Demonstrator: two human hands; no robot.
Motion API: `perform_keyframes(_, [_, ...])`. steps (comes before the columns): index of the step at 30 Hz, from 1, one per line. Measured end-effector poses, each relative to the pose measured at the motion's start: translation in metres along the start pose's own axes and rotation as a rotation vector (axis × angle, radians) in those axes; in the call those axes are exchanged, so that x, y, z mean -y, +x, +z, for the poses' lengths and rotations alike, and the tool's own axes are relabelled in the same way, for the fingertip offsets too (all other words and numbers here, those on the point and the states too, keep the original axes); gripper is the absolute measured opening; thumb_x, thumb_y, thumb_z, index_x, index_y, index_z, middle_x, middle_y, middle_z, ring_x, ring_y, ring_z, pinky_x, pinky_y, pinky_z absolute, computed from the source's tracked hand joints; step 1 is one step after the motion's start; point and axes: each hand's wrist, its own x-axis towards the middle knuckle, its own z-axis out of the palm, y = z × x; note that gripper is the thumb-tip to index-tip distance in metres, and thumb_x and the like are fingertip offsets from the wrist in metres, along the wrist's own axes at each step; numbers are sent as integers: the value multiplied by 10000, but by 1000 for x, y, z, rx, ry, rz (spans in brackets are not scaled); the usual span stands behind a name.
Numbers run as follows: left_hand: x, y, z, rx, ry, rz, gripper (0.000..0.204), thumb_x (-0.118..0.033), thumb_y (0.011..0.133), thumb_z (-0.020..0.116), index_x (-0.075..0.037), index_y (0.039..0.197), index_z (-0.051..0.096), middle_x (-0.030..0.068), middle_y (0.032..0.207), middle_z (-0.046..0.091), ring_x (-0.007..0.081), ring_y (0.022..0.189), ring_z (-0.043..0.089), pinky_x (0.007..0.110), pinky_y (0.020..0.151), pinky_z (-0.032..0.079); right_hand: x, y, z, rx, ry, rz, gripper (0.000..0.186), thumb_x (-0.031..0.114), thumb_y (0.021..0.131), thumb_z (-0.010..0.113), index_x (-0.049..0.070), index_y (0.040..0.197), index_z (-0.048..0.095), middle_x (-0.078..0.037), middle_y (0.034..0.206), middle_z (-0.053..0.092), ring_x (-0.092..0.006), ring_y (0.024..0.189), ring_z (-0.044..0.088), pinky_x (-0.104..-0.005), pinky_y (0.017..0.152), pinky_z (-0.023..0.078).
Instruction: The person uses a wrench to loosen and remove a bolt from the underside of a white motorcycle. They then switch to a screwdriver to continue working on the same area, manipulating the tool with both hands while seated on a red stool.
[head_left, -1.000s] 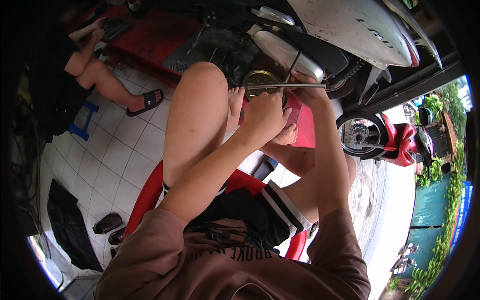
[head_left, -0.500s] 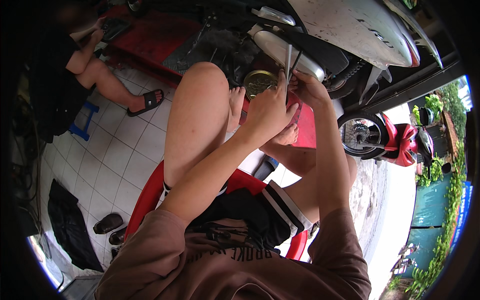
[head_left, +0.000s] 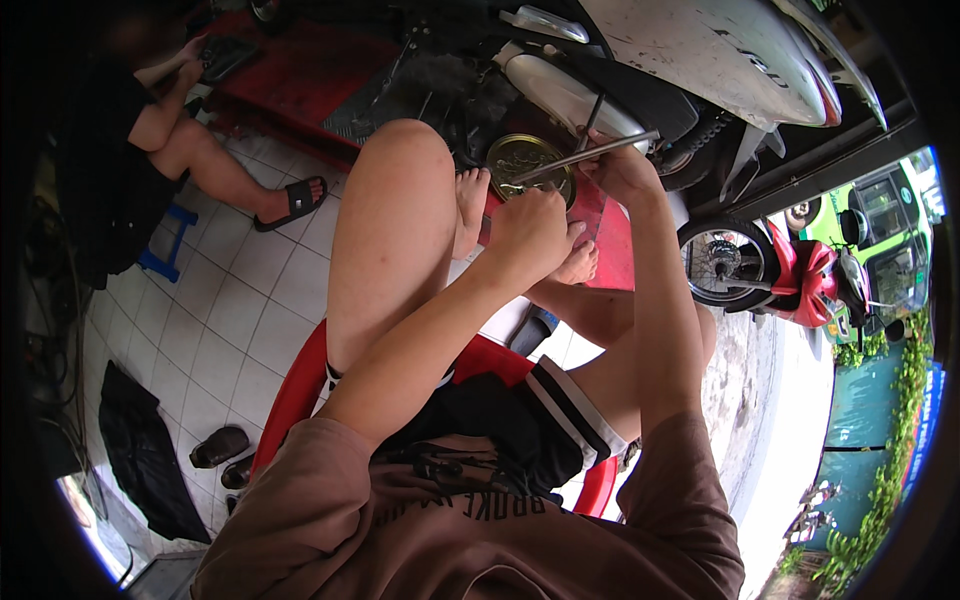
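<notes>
Two bare hands at work over a red surface [head_left: 612, 252], close to the silver side of a parked motorcycle [head_left: 575, 92].

Item held between them: straight metal bar [head_left: 556, 167], tilted, its lower end just above the left hand [head_left: 530, 228], its upper end reaching past the right hand [head_left: 622, 173]. A dark rod [head_left: 594, 118] meets or crosses the bar near the right fingertips; whether the two are joined, cannot tell.

Left hand: fingers curled into a loose fist, thumb pointing outward, knuckles near the bar's lower end. Contact with the bar: cannot tell. Right hand: thumb and fingers drawn in narrow at the crossing; which of the two pieces they grip is hidden.

Container: one round, open tin [head_left: 521, 137], gold-coloured rim, behind the left knuckles and partly under the bar. Inside: dark, with glinting patches; kind and count of contents too small to read.

Nearby: a bare foot [head_left: 469, 212] left of the tin; a second bare foot [head_left: 577, 265] beside the left thumb, on the red surface's near edge.
</notes>
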Motion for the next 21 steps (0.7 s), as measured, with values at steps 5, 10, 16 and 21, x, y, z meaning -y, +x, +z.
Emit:
perform_keyframes(5, [-7, 6, -11, -180, -161, 156, 690, -283, 791, 665, -81, 1384, 377, 182, 786, 637, 337, 780, 632, 413, 730, 488, -3, -2, 9, -120, 25, -15, 137, 110, 901, 566, 3, 987, 559, -17, 760, 483, -117, 667, 438, -235, 592, 382])
perform_keyframes(10, [4, 3, 8, -43, -111, 155, 626, -312, 782, 665, -27, 1304, 470, 203, 859, 646, 345, 806, 639, 421, 749, 497, 3, -3, 10, -58, -69, 9, 148, 111, 908, 555, 5, 1010, 563, -15, 752, 475, -113, 667, 436, -239, 595, 383])
perform_keyframes(16, [-4, 5, -9, -261, -26, 7, 771, -349, 771, 675, 48, 1346, 350, 207, 733, 646, 352, 774, 648, 405, 772, 480, -1, -1, 1, 2, 49, 60, 109, 109, 906, 555, 15, 958, 577, -11, 732, 474, -109, 653, 433, -243, 592, 381])
perform_keyframes(21, [6, 9, 1, -141, -136, 174, 670, -312, 765, 690, 80, 1239, 424, 178, 675, 632, 358, 733, 643, 410, 714, 477, 2, -2, -2, -13, -2, 30, 127, 139, 906, 563, 27, 967, 575, 12, 749, 475, -87, 674, 428, -221, 616, 373])
